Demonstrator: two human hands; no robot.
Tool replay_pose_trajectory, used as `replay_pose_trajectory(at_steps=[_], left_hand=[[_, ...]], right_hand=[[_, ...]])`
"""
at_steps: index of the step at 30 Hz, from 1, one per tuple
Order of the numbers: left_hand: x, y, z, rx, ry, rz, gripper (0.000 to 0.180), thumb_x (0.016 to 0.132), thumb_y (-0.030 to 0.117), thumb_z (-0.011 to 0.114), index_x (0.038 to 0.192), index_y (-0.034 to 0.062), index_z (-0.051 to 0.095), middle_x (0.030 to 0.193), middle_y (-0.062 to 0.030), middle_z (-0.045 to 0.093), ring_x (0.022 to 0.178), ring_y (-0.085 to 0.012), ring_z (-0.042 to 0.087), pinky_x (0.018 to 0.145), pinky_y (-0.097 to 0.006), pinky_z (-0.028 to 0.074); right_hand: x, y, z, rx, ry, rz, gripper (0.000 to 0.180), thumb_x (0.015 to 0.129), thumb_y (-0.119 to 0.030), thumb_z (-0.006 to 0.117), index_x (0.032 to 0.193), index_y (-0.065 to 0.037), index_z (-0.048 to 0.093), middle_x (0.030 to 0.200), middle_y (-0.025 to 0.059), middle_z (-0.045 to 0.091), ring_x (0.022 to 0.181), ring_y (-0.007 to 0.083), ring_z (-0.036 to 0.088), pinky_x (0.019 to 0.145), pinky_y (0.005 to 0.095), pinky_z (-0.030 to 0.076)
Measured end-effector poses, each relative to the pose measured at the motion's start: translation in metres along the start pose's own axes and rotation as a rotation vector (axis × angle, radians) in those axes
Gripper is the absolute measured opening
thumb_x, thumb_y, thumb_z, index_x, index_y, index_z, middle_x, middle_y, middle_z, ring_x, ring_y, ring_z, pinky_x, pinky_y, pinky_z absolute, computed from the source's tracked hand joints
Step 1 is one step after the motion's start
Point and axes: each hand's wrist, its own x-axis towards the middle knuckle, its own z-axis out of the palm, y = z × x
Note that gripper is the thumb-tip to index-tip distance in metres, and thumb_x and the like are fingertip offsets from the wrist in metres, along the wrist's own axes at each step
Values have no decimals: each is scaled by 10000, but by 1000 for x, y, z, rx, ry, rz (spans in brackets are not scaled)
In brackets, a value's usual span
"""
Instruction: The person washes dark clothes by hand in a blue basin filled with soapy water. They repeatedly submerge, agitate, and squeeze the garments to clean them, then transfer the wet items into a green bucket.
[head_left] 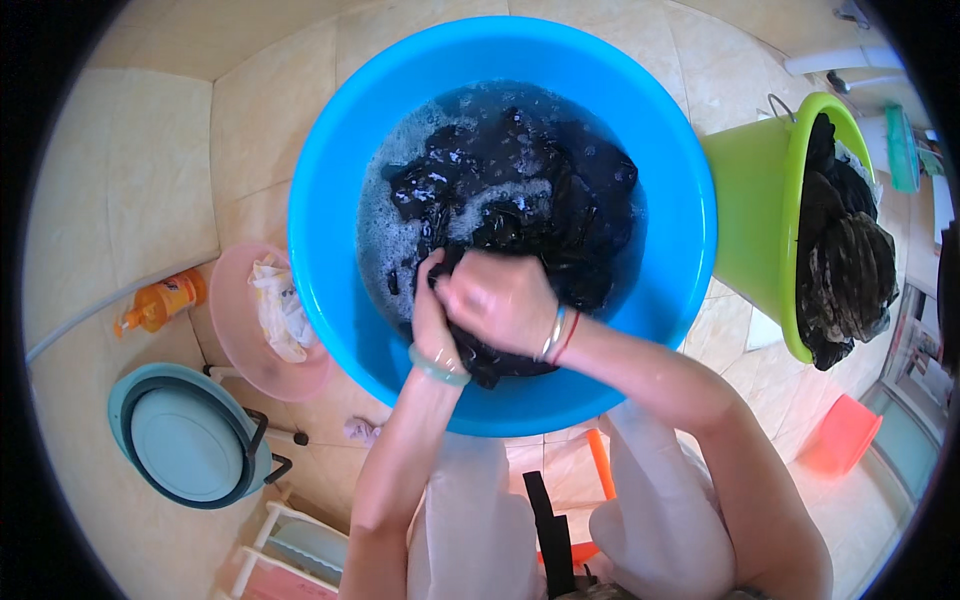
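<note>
A large blue basin (335, 215) holds soapy, dark water with wet black clothing (520, 215) bunched in it. Both my hands are together over the near part of the basin, on the black clothing. My left hand (430, 315), with a pale green bangle at its wrist, is closed around a fold of the cloth. Pressed against it, my right hand (505, 300) is curled into a fist and slightly blurred; a silver bangle and a red string circle that wrist. Dark fabric shows between and below the hands. What lies inside the right fingers is partly hidden.
At the right, a tilted green bucket (745, 205) is heaped with dark clothes (845, 260). On the left are a pink basin (235, 345) with white cloth, an orange bottle (165, 300) and a folding grey-blue basin (190, 445). A coral-coloured bin (842, 437) stands at the lower right.
</note>
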Motion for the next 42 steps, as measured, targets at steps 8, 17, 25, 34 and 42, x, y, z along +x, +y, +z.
replay_pose_trajectory(at_steps=[8,17,25,34,42], left_hand=[[-19,63,-48,944,30,904,338,901,93,620,1229,30,565,1166,-92,587,1069,-226,563,972,-339,421],[-56,42,-2,1774,14,1334,730,677,113,815,1353,150,543,1493,-251,324,1359,-434,339,1084,-489,328],[22,14,28,1957,-339,1188,736,696,396,814,1280,50,529,1459,-150,428,1406,-298,334,1159,-500,170],[-83,45,29,1146,-750,581,166,694,-6,637,809,21,520,616,-14,480,569,-63,460,517,-238,371],[-103,31,27,405,-685,179,385,688,-11,621,1059,6,516,949,-37,572,854,-90,537,776,-234,428]], right_hand=[[-27,83,-90,299,-158,604,594,861,-148,645,1392,-91,385,1195,108,617,1091,243,578,934,351,447],[-72,111,-53,-328,-343,580,197,896,-169,625,1064,-68,604,1137,123,615,1060,338,566,814,448,468],[-23,36,-95,465,86,639,204,987,-145,553,840,-6,528,692,-14,429,666,60,363,568,247,343],[17,-31,-152,488,169,168,168,820,8,686,714,11,555,642,69,543,550,153,481,494,263,343],[18,8,-154,671,83,502,210,827,18,669,1029,3,614,991,77,641,876,152,608,790,247,474]])
